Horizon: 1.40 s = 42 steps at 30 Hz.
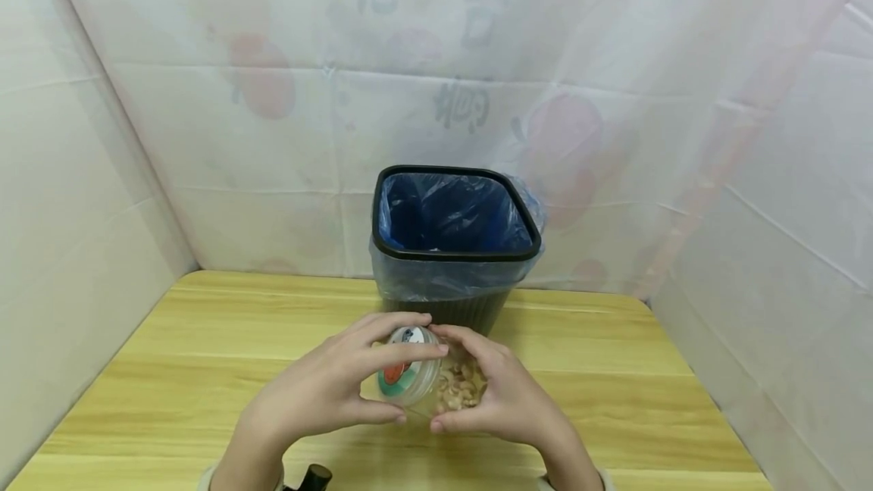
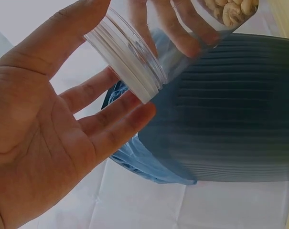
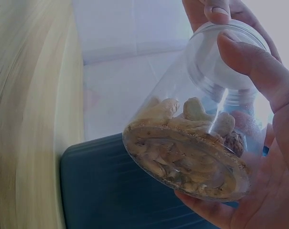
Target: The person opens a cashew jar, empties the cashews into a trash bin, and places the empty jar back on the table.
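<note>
A clear plastic jar is held tilted in front of the bin, its lid end toward my left hand. Pale curved nuts, looking like cashews, lie in its bottom end. My left hand grips the lid with the thumb on one side and the fingers on the other. A label in red, green and white shows on the lid in the head view. My right hand wraps round the jar's body, thumb at the near side. The lid sits on the jar's mouth.
Just beyond the hands a dark ribbed bin with a blue plastic liner stands on the wooden table. Pale printed cloth hangs behind and at both sides. A black cylindrical piece shows by the left wrist.
</note>
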Available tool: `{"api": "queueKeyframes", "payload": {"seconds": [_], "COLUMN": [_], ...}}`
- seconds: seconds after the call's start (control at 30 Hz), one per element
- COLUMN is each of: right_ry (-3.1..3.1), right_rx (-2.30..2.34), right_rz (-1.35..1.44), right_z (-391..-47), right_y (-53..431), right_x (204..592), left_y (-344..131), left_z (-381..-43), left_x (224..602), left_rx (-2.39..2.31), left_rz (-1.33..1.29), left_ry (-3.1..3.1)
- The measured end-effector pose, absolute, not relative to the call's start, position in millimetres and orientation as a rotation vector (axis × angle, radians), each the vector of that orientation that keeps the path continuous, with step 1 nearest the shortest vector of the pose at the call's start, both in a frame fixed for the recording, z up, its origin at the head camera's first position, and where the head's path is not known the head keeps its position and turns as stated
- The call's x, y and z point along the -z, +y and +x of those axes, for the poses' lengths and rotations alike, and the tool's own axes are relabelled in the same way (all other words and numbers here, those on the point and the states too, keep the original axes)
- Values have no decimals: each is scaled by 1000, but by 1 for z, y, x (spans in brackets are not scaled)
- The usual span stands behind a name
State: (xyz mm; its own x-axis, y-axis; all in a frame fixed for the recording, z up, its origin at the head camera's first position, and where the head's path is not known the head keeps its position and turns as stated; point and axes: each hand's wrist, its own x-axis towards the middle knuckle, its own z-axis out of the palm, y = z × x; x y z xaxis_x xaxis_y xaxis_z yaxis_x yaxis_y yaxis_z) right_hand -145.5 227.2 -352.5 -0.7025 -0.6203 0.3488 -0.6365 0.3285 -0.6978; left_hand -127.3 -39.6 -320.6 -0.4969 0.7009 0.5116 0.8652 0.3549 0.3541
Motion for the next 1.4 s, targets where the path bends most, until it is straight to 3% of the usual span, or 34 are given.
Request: {"api": "queueKeyframes", "payload": {"seconds": [1.4], "right_ry": [-2538], "right_rx": [-1289], "right_rz": [1206], "right_z": [-145], "right_y": [226], "right_x": [355], "left_y": [-41], "left_z": [-127], "left_x": [323], "left_rx": [867], "left_rz": [-1303], "left_ry": [-2373]}}
